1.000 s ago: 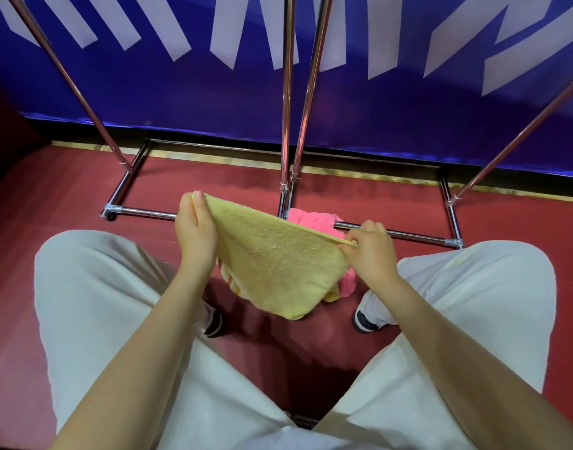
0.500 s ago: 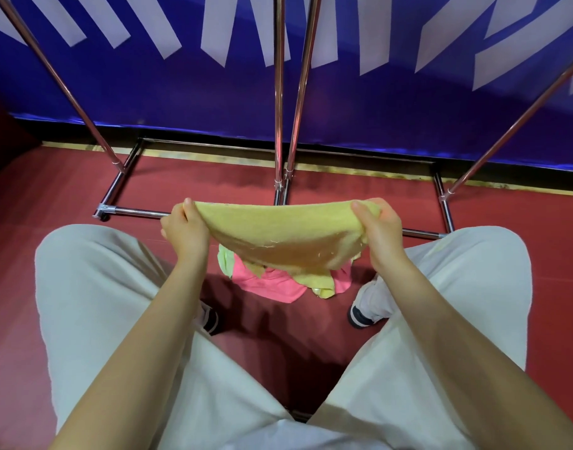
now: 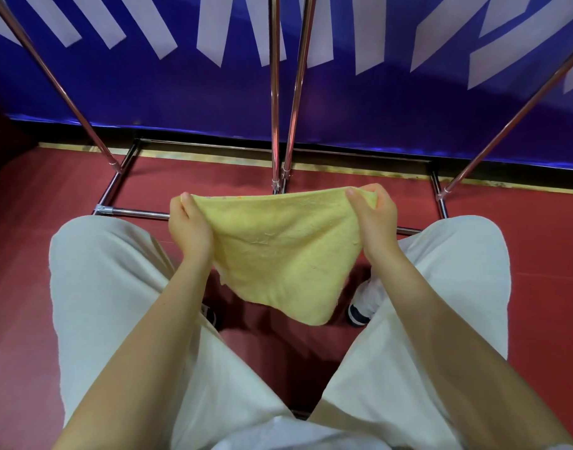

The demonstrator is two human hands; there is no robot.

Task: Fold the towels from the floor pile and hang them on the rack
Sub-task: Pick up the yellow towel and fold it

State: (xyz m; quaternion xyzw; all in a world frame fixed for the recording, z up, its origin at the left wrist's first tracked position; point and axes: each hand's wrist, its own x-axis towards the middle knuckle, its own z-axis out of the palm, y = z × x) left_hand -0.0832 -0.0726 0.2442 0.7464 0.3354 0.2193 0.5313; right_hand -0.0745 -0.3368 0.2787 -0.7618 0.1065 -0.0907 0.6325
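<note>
yellow towel hanging doubled between both hands, stretched out above the red floor and in front of the rack. judging progress: folding partly done, with one fold apparently in and the free edges drooping toward 6 o'clock; hanging not yet done, no cloth showing on any visible rack bar. floor pile not visible now, possibly hidden beneath the towel. left hand pinching the upper corner at 9 o'clock of the cloth, thumb on top, fingers curled under. right hand gripping the opposite corner at 3 o'clock, fingers wrapped over the top edge. upright rack poles rising at 12 o'clock, just beyond the towel's taut top edge.
</note>
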